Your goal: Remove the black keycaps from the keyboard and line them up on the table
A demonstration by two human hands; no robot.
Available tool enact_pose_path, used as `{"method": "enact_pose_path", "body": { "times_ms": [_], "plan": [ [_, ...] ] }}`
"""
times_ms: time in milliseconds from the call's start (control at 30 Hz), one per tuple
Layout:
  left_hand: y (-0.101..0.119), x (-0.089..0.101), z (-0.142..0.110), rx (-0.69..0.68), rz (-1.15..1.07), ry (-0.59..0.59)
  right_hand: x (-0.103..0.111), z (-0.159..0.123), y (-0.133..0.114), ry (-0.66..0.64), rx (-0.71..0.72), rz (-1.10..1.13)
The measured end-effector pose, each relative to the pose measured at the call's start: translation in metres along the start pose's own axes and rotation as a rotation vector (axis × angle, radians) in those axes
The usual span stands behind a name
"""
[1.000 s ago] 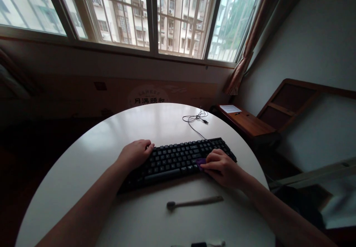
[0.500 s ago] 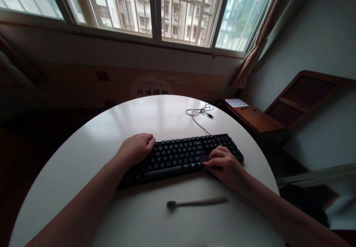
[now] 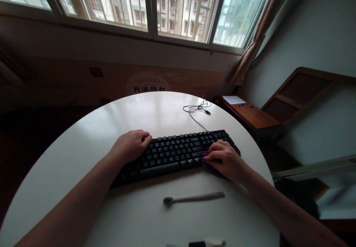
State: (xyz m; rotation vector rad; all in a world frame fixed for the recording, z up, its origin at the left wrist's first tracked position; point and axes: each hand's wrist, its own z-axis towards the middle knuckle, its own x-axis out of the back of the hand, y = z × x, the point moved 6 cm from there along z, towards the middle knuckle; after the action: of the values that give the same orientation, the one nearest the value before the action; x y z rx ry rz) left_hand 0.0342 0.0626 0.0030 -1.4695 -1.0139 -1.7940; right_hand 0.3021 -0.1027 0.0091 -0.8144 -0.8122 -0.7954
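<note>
Four large dark characters, 月满颐和, stand in a row within a pale round emblem (image 3: pixel 147 84) on the tan panel (image 3: pixel 116 76) at the far side, below the window (image 3: pixel 180 13); above them, along the emblem's upper curve, runs an arched line of paler capitals, too faint to read surely; farther right on the same panel sits a short line of small print, illegible; a dark red patch (image 3: pixel 96 72) to the left of the emblem shows no legible mark; on the near side, the black keyboard (image 3: pixel 167 153) carries pale legends on its keys, too small and blurred to make out.
</note>
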Motion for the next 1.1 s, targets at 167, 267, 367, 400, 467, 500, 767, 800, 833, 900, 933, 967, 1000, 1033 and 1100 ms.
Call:
{"method": "enact_pose_path", "body": {
  "times_ms": [167, 267, 367, 400, 467, 500, 767, 800, 833, 900, 933, 967, 1000, 1033, 1100],
  "plan": [
    [0.001, -0.001, 0.000, -0.010, 0.023, -0.011, -0.007, 0.001, -0.005, 0.011, 0.003, 0.031],
    [0.002, 0.001, 0.000, -0.014, 0.040, -0.007, -0.009, 0.001, -0.005, 0.004, 0.009, 0.022],
    [0.002, 0.003, 0.000, 0.001, 0.029, -0.011, -0.005, 0.000, -0.002, 0.024, 0.001, 0.013],
    [0.002, 0.003, -0.001, 0.003, 0.022, -0.014, -0.003, -0.001, 0.000, 0.033, -0.003, 0.009],
    [0.003, 0.004, -0.001, -0.001, 0.015, -0.015, -0.002, -0.001, 0.000, 0.043, -0.002, 0.002],
    [0.003, 0.004, -0.002, -0.003, 0.014, -0.012, -0.002, -0.001, -0.001, 0.048, 0.004, 0.004],
    [0.003, 0.006, -0.003, 0.016, 0.019, -0.001, -0.004, 0.002, -0.006, 0.143, 0.010, 0.134],
    [0.003, 0.006, -0.003, 0.021, 0.018, -0.001, -0.002, 0.002, -0.005, 0.173, 0.001, 0.146],
    [0.002, 0.005, -0.003, 0.022, 0.018, -0.001, -0.002, 0.002, -0.005, 0.194, 0.001, 0.153],
    [0.001, 0.005, -0.003, 0.017, 0.021, -0.001, -0.004, 0.004, -0.009, 0.187, 0.025, 0.151],
    [0.001, 0.004, -0.003, 0.015, 0.022, -0.003, -0.007, 0.006, -0.012, 0.165, 0.037, 0.144],
    [0.001, 0.004, -0.003, 0.012, 0.024, -0.004, -0.011, 0.008, -0.015, 0.141, 0.041, 0.135],
    [0.000, 0.004, -0.003, 0.010, 0.025, -0.005, -0.015, 0.009, -0.019, 0.121, 0.037, 0.125],
    [0.000, 0.003, -0.002, 0.008, 0.026, -0.005, -0.018, 0.011, -0.021, 0.110, 0.028, 0.113],
    [0.000, 0.003, -0.002, 0.008, 0.027, -0.001, -0.022, 0.013, -0.026, 0.101, 0.017, 0.083]
  ]
}}
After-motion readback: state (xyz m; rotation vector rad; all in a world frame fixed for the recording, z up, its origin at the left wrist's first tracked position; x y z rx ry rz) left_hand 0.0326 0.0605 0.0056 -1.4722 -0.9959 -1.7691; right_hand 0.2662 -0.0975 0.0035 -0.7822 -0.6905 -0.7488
